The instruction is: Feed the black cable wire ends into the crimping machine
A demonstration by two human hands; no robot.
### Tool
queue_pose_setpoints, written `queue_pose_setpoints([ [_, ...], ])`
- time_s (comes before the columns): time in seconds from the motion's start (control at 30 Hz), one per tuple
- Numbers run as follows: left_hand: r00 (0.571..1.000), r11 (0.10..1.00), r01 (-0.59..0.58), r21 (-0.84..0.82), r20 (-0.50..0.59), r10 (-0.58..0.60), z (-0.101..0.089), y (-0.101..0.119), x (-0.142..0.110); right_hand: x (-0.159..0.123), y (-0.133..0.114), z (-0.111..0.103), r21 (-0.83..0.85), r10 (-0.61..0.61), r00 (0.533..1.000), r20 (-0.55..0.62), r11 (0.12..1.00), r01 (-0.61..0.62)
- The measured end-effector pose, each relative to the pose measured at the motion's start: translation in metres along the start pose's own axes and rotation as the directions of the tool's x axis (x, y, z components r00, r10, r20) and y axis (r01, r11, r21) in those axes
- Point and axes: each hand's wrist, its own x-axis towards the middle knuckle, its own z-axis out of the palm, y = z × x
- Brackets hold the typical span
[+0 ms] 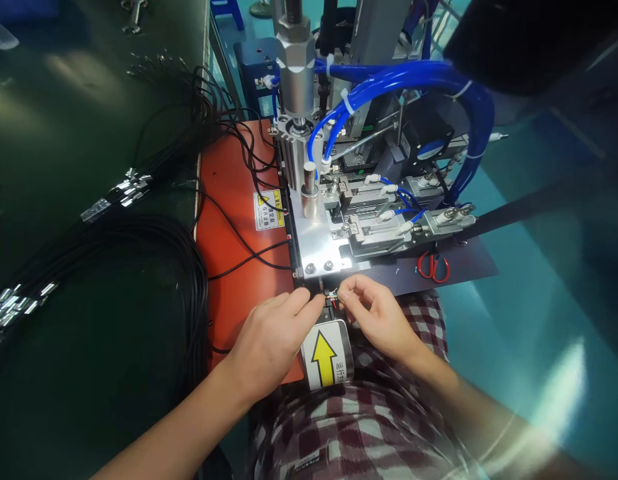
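Note:
My left hand and my right hand meet at the front of a metal machine. Between their fingertips run thin coloured wires, some of them red and white. The left fingers are pressed together at the wires' left side. From the right, thumb and forefinger pinch the wire ends. Just below the fingers is a white label with a yellow arrow. Black cables cross an orange-red plate left of the machine and reach its edge. Exactly which cable the wires belong to is hidden by my left hand.
Bundles of black cable with shiny metal ends lie on the dark green table. Blue air hoses arch above the machine. Red-handled scissors rest on the dark plate at right. A wrench lies at the far left.

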Motion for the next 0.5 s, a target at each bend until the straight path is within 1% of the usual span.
queue_pose_setpoints([
  [0.17,1.0,1.0,-0.008,0.026,-0.007,0.008,0.0,-0.0002,0.0012,0.0003,0.0012,0.0002,-0.038,-0.018,1.0,0.007,0.999,0.018],
  [0.23,1.0,1.0,-0.012,0.021,-0.005,0.012,0.0,-0.0001,0.0012,0.0002,0.0009,0.0002,-0.099,-0.07,0.998,-0.01,0.993,0.068],
  [0.33,1.0,1.0,-0.008,0.008,0.003,0.008,0.0002,0.0003,-0.0001,-0.0012,0.0003,0.0008,-0.221,-0.192,0.98,-0.047,0.959,0.177],
  [0.4,1.0,1.0,-0.005,0.0,0.006,0.005,0.0006,0.0006,-0.0009,-0.0022,0.0001,0.0014,-0.255,-0.234,0.971,-0.057,0.943,0.212],
  [0.43,1.0,1.0,-0.005,-0.002,0.004,0.005,0.0008,0.0007,-0.0012,-0.0026,-0.0001,0.0018,-0.246,-0.227,0.972,-0.059,0.947,0.206],
  [0.5,1.0,1.0,-0.009,-0.003,-0.004,0.009,0.0014,0.0007,-0.0011,-0.0025,-0.0007,0.0023,-0.168,-0.152,0.987,-0.055,0.976,0.141],
])
